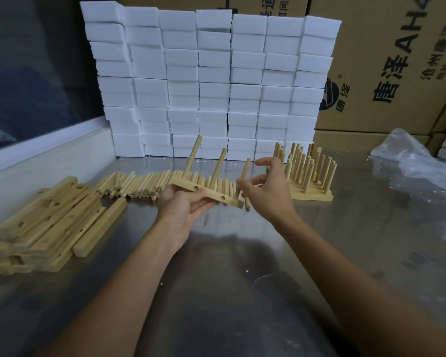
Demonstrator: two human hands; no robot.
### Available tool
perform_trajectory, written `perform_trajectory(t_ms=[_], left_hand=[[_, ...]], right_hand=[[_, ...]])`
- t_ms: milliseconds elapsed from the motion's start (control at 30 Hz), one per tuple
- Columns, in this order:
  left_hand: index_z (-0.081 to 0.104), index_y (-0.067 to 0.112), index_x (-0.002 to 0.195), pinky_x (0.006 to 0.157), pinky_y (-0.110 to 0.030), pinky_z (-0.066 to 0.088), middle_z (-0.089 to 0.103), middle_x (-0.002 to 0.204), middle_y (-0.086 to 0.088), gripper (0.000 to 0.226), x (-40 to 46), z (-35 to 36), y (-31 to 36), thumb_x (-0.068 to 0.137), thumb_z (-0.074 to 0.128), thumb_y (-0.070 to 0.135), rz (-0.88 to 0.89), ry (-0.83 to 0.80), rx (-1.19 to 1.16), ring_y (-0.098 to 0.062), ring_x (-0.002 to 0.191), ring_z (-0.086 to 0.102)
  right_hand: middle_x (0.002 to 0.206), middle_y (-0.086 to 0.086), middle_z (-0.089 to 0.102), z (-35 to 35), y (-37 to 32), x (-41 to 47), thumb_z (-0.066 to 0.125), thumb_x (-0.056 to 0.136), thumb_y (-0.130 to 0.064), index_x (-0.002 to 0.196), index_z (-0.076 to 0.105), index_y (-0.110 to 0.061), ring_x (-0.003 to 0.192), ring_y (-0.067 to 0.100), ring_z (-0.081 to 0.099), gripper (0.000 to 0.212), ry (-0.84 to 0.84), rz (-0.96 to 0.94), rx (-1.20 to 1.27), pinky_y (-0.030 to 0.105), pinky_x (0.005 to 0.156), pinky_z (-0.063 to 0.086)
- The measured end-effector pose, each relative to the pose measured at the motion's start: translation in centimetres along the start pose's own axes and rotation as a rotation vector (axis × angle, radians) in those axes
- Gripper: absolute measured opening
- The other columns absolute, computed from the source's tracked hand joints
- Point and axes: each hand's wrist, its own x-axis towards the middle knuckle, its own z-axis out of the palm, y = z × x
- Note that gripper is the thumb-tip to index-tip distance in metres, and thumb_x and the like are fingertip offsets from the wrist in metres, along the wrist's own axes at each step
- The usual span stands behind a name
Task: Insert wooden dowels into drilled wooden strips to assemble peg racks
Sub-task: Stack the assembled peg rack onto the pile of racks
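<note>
My left hand holds a drilled wooden strip from below, tilted above the metal table. Two dowels stand in the strip. My right hand pinches a third dowel at the strip's right end, its lower tip poking out below the strip. A row of loose dowels lies behind the strip. Bare drilled strips are piled at the left. Finished peg racks stand at the right, behind my right hand.
A wall of white foam blocks rises at the back of the steel table. Cardboard boxes stand behind on the right. Crumpled clear plastic lies at the far right. A white raised ledge runs along the left.
</note>
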Motion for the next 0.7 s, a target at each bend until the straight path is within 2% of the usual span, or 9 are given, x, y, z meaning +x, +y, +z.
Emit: perform_trajectory(t_ms=[100,167,233,300,500,600,700], left_hand=[[0.057,0.005,0.113,0.074,-0.039,0.062,0.074,0.1,-0.015,0.032,0.0,-0.2,-0.4,0.088,0.057,-0.015,0.016,0.044,0.038,-0.028,0.087,0.075],[0.056,0.005,0.115,0.075,-0.039,0.061,0.072,0.107,-0.018,0.034,0.1,-0.3,-0.6,0.089,0.057,-0.016,0.024,0.069,0.045,-0.029,0.088,0.074],[0.053,0.003,0.12,0.077,-0.039,0.061,0.069,0.111,-0.021,0.037,0.0,-0.1,-0.8,0.088,0.057,-0.016,0.023,0.069,0.051,-0.03,0.091,0.073],[0.05,0.0,0.126,0.078,-0.039,0.061,0.067,0.112,-0.024,0.041,-0.1,0.1,-1.0,0.088,0.057,-0.016,0.015,0.056,0.07,-0.03,0.09,0.073],[0.053,0.003,0.105,0.085,-0.044,0.06,0.064,0.113,-0.028,0.029,-0.7,0.8,-1.3,0.085,0.063,-0.015,-0.011,-0.013,0.139,-0.035,0.101,0.07],[0.051,0.004,0.111,0.089,-0.043,0.058,0.064,0.114,-0.025,0.035,-0.9,1.0,-1.6,0.084,0.068,-0.011,-0.024,-0.057,0.202,-0.033,0.101,0.07],[0.053,0.009,0.106,0.09,-0.042,0.057,0.066,0.112,-0.024,0.032,-0.8,0.9,-1.5,0.084,0.07,-0.006,-0.024,-0.039,0.212,-0.031,0.097,0.071]], right_hand=[[0.107,-0.009,0.061,0.6,0.3,-0.9,0.067,0.09,-0.031,0.106,0.054,-0.029,0.077,0.006,0.062,0.021,0.111,-0.311,-0.374,0.035,0.068,0.057],[0.108,-0.008,0.061,1.1,0.5,-1.9,0.064,0.091,-0.034,0.107,0.062,-0.026,0.076,0.006,0.062,0.018,0.01,-0.47,-0.465,0.033,0.068,0.055],[0.108,-0.009,0.063,1.7,0.7,-2.8,0.062,0.092,-0.039,0.115,0.062,-0.028,0.082,0.009,0.064,0.026,-0.136,-0.53,-0.522,0.03,0.069,0.053],[0.114,-0.007,0.063,1.9,0.9,-3.4,0.06,0.095,-0.039,0.123,0.061,-0.029,0.088,0.015,0.066,0.029,-0.195,-0.575,-0.596,0.032,0.069,0.053],[0.112,0.0,0.063,0.7,1.0,-3.4,0.051,0.101,-0.026,0.12,0.061,-0.02,0.084,0.027,0.063,0.022,-0.173,-0.605,-0.684,0.041,0.067,0.052],[0.112,0.0,0.062,-0.5,1.4,-3.4,0.05,0.102,-0.023,0.117,0.061,-0.018,0.082,0.023,0.062,0.019,-0.178,-0.569,-0.672,0.041,0.069,0.052],[0.113,-0.001,0.062,-2.6,2.4,-2.7,0.057,0.098,-0.017,0.113,0.065,-0.017,0.083,0.014,0.059,0.017,-0.143,-0.47,-0.661,0.033,0.074,0.053]])
